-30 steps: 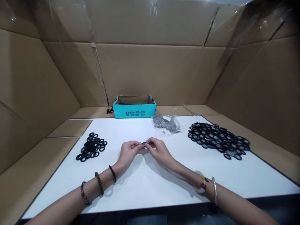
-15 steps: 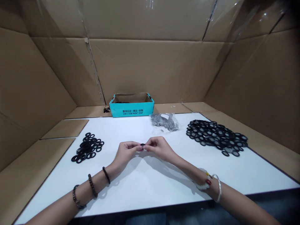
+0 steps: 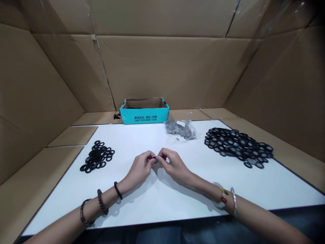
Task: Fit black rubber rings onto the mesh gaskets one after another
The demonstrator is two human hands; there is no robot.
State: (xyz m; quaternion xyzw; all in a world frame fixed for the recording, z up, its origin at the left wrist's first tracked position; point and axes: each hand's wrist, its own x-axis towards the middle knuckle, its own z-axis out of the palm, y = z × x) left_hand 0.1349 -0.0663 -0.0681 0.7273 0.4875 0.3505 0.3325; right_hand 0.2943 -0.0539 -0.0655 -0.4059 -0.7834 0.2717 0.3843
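Over the middle of the white table [image 3: 177, 200], my left hand [image 3: 141, 166] and my right hand [image 3: 175, 165] meet at the fingertips. Between them they pinch one small black ring [image 3: 156, 161], mostly covered by the fingers; whether a disc sits inside it I cannot make out. To the left lies a pile of black rings [image 3: 98, 155] with open centres. A larger heap of black rings with grey mesh-like centres [image 3: 236, 144] spreads on the right. Behind my right hand rests a clear plastic bag [image 3: 180, 130] holding many small grey discs.
A turquoise box [image 3: 145, 116] stands at the back with dark pieces inside. Beside its left end a few black pieces [image 3: 117, 116] lie on cardboard. Tall cardboard walls [image 3: 162, 71] enclose the table at the back and both sides.
Both hands still pinch the ring. The left fingers have curled more around it, and the ring has tilted. The whole view has shifted slightly.
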